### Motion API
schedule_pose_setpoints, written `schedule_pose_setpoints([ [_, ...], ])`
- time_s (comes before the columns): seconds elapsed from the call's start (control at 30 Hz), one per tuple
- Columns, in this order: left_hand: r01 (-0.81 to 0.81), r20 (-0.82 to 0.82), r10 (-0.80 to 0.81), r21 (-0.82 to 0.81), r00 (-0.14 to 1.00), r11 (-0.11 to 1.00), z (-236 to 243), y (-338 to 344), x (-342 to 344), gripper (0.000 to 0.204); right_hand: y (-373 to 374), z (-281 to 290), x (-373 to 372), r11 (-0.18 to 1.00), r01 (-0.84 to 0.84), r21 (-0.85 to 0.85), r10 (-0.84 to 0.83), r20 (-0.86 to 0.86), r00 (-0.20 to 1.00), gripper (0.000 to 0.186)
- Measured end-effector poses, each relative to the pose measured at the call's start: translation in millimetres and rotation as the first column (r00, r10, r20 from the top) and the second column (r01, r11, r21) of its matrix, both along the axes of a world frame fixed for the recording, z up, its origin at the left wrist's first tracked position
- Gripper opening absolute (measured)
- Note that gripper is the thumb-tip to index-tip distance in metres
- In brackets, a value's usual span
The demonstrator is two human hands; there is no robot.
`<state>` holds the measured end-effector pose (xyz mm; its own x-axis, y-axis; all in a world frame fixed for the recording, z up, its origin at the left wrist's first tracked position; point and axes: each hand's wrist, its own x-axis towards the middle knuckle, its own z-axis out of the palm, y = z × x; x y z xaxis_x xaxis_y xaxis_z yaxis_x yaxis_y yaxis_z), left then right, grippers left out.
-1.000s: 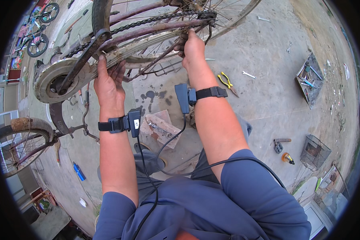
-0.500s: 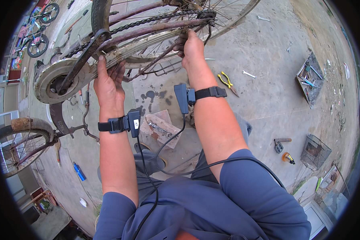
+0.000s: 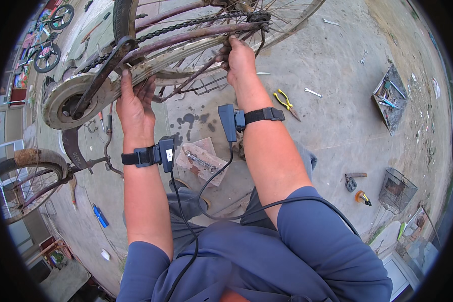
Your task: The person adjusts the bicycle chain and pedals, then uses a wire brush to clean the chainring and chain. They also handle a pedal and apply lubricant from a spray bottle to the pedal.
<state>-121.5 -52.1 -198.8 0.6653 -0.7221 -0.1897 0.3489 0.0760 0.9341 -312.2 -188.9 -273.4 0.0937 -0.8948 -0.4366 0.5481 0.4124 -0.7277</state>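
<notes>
Left hand (image 3: pixel 134 103): fingers pressed on the rusty bicycle frame (image 3: pixel 186 38) near the chain guard (image 3: pixel 68 98).
Right hand (image 3: pixel 240 60): clamped on the frame by the rear wheel (image 3: pixel 267 20).
Floor (image 3: pixel 327 126): open concrete to the right.
Tray (image 3: pixel 390 98): holds tools.

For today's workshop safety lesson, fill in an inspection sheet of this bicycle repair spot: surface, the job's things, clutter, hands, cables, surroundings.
Surface: concrete ground, cracked, with dark stains below the bicycle.
Job's things: rusty bicycle with its chain on; chain guard at the crank end.
Clutter: yellow-handled pliers, wrench, tray of tools, wire basket, blue tool, flat block with a metal part.
Hands: left hand grips the frame by the chain guard; right hand grips near the rear hub. Both bare, with wrist devices.
Cables: black leads run from the wrist devices to the body.
Surroundings: another bicycle wheel at left; parked bicycles far left.
</notes>
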Motion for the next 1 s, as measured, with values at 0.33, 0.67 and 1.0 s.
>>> schedule_pose_setpoints([
  [0.33, 0.024, -0.101, -0.025, -0.016, 0.995, 1.0, -5, 0, 6, 0.044, -9, -13, 1, 0.995, -0.02, 0.097, 0.01, 0.106, 0.994, 0.027],
  [0.67, 0.091, -0.072, -0.084, 0.109, 0.994, 0.99, -7, 44, -5, 0.056, 0, -2, -9, 0.989, -0.071, 0.134, 0.06, 0.086, 0.994, 0.04],
  [1.0, 0.212, -0.013, -0.229, 0.436, 0.973, 0.875, -53, 140, 16, 0.057, 6, 109, -152, 0.918, 0.148, -0.367, -0.141, 0.045, 0.989, 0.036],
])
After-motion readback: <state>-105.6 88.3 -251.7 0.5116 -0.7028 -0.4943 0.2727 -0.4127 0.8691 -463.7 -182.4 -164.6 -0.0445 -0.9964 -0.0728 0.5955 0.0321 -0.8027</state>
